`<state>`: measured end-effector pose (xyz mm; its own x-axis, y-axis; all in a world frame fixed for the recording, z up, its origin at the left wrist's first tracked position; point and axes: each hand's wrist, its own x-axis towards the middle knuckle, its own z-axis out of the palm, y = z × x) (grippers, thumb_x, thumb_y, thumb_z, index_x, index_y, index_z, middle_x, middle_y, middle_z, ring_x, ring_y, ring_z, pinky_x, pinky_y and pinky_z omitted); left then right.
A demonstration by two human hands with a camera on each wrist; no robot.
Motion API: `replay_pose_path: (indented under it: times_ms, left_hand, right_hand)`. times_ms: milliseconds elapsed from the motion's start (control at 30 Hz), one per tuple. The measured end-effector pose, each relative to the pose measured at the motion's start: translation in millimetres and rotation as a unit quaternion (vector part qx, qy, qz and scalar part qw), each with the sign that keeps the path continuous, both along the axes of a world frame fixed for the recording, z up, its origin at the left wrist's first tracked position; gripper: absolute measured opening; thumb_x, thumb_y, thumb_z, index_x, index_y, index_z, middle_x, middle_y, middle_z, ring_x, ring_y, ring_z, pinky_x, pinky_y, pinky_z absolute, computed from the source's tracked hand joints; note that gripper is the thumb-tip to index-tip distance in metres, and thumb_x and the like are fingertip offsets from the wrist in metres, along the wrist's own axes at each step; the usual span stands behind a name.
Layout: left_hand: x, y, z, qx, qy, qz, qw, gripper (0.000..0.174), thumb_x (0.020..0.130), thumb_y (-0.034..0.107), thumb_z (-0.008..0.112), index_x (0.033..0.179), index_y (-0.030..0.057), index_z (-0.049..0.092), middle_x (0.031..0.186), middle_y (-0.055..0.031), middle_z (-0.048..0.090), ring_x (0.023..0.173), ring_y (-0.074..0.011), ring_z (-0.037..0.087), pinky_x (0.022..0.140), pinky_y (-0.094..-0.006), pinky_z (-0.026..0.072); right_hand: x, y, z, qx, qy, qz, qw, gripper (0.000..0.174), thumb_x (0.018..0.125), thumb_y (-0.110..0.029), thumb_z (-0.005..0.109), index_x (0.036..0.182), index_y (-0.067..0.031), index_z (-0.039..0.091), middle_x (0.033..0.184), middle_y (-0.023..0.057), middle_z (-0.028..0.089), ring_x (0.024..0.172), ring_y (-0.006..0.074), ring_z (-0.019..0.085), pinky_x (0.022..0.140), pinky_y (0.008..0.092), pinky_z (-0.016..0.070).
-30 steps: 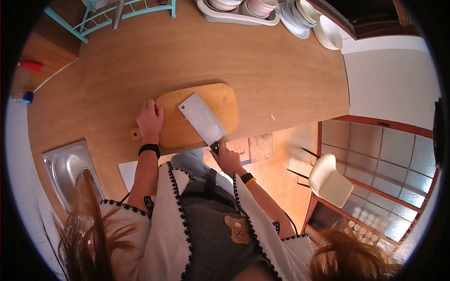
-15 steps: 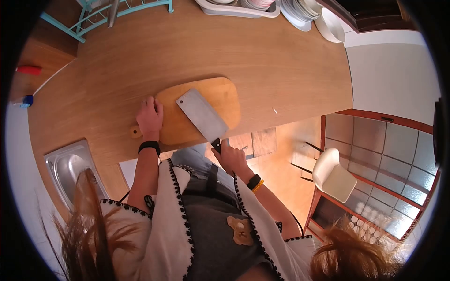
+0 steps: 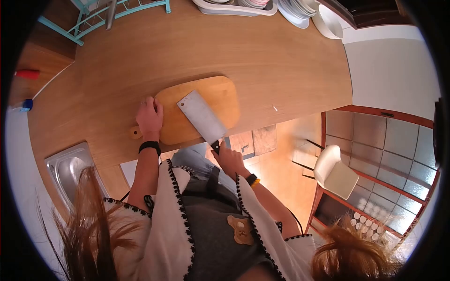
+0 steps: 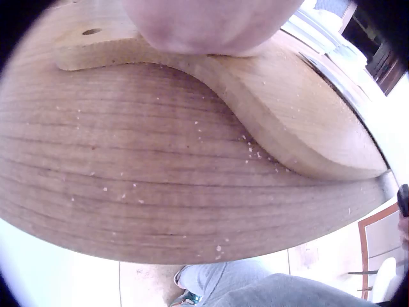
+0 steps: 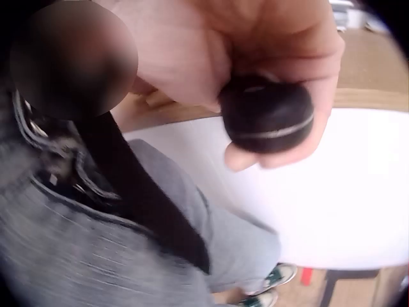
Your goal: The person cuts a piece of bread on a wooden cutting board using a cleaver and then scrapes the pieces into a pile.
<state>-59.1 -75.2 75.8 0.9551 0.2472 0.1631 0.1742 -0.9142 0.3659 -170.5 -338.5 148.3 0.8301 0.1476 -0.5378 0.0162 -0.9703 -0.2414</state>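
Note:
A wooden cutting board [image 3: 166, 126] lies near the counter's front edge, its short holed handle at the left. My left hand [image 3: 150, 118] rests at the board's left end beside that handle, with bent fingers at the far side. In the left wrist view the heel of the hand [image 4: 211, 22] bears on the board's neck. My right hand [image 3: 230, 159] grips the black handle of a cleaver [image 3: 202, 114]. Its broad grey blade slants across the board, pointing away to the left. The handle's round butt [image 5: 268, 118] shows under curled fingers in the right wrist view.
Pale crumbs [image 4: 252, 150] dot the wooden counter [image 3: 262, 61]. A small white scrap [image 3: 275, 108] lies right of the board. A turquoise rack [image 3: 79, 35], a dish tub [image 3: 234, 10], stacked plates [image 3: 293, 16] and a white bowl [image 3: 327, 22] stand behind. A steel sink [image 3: 70, 168] is front left.
The head view has shifted slightly, moving the counter and board up a little in the picture. Both hands keep their holds, and the cleaver stays slanted over the board.

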Motion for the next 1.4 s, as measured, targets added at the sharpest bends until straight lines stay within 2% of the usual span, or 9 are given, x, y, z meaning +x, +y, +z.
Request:
replay_pose_path:
  times_ms: [233,433,467,500,567,600,733,867,1400]
  left_hand:
    - [0,2,3,-0.022,-0.038,-0.005,0.999,0.016,0.088,0.019,0.055,0.078,0.0093,0.047,0.073,-0.0098,0.055,0.065,-0.0313,0.057,0.054,-0.0426,0.0475]
    - [1,1,4,-0.018,-0.053,-0.001,0.998,0.017,0.087,0.017,0.056,0.075,0.009,0.046,0.071,-0.0094,0.053,0.063,-0.0306,0.056,0.053,-0.0419,0.0464]
    - [1,1,2,-0.026,-0.043,-0.001,0.999,0.018,0.087,0.017,0.056,0.075,0.009,0.046,0.071,-0.0095,0.053,0.063,-0.0304,0.056,0.053,-0.0415,0.0464]
    - [1,0,2,-0.035,-0.033,-0.001,0.999,0.018,0.087,0.017,0.056,0.075,0.0089,0.046,0.07,-0.0096,0.053,0.063,-0.0303,0.056,0.053,-0.0412,0.0464]
    - [1,-2,1,-0.034,-0.036,0.005,0.999,0.018,0.087,0.017,0.056,0.075,0.0089,0.046,0.07,-0.0095,0.053,0.063,-0.0301,0.057,0.053,-0.0411,0.0465]
    - [2,-1,1,-0.032,-0.042,0.006,0.999,0.018,0.086,0.017,0.056,0.075,0.009,0.046,0.07,-0.0094,0.053,0.063,-0.0298,0.057,0.053,-0.041,0.0466]
    - [4,1,-2,-0.025,-0.033,0.013,0.999,0.018,0.087,0.018,0.056,0.075,0.0093,0.046,0.071,-0.0091,0.054,0.064,-0.0296,0.057,0.053,-0.0413,0.0469]
    - [3,0,0,-0.03,-0.012,0.019,0.999,0.018,0.087,0.02,0.055,0.076,0.0096,0.046,0.072,-0.009,0.054,0.064,-0.0299,0.058,0.053,-0.0418,0.0474]
    - [3,0,-4,-0.054,-0.005,0.028,0.998,0.016,0.087,0.021,0.055,0.078,0.0099,0.047,0.075,-0.0096,0.056,0.067,-0.0319,0.058,0.055,-0.0445,0.0476]
  right_hand:
    - [-11,-7,-15,-0.006,-0.01,-0.011,1.0,0.041,0.091,-0.044,0.055,0.088,-0.0042,0.046,0.066,0.0167,0.062,0.054,0.0347,0.062,0.047,0.0429,0.0489]
    - [1,-19,45,0.19,-0.069,-0.125,0.971,0.027,0.088,-0.029,0.059,0.084,-0.0034,0.051,0.064,0.0162,0.059,0.061,0.039,0.059,0.049,0.0454,0.0446]
    - [-2,-21,49,0.237,-0.07,-0.169,0.954,0.025,0.088,-0.025,0.059,0.08,-0.0027,0.054,0.056,0.0122,0.053,0.052,0.0289,0.057,0.048,0.0395,0.0412]
    - [-4,-20,51,0.238,-0.068,-0.167,0.955,0.025,0.088,-0.025,0.059,0.08,-0.0027,0.054,0.056,0.0122,0.053,0.052,0.0289,0.057,0.048,0.0395,0.0412]
    - [-5,-21,55,0.408,-0.016,-0.237,0.882,0.025,0.089,-0.023,0.061,0.08,-0.0015,0.053,0.055,0.0055,0.045,0.05,0.0134,0.044,0.048,0.0313,0.0367]
    - [0,-12,59,0.394,0.056,-0.323,0.859,0.028,0.09,-0.022,0.063,0.078,0.0004,0.053,0.057,0.0015,0.039,0.056,0.0082,0.035,0.049,0.0274,0.0327]
    - [4,11,40,0.282,0.058,-0.355,0.889,0.036,0.089,-0.028,0.065,0.075,0.0032,0.056,0.054,0.0048,0.042,0.052,0.0106,0.037,0.048,0.0306,0.0348]
    - [-1,26,38,0.272,0.051,-0.323,0.905,0.037,0.088,-0.032,0.065,0.074,0.0019,0.057,0.053,0.0079,0.044,0.05,0.0144,0.038,0.048,0.033,0.0353]
    - [8,18,26,0.271,0.087,-0.353,0.891,0.043,0.089,-0.034,0.063,0.069,0.0023,0.053,0.052,0.0046,0.038,0.053,0.0098,0.033,0.047,0.0319,0.0309]
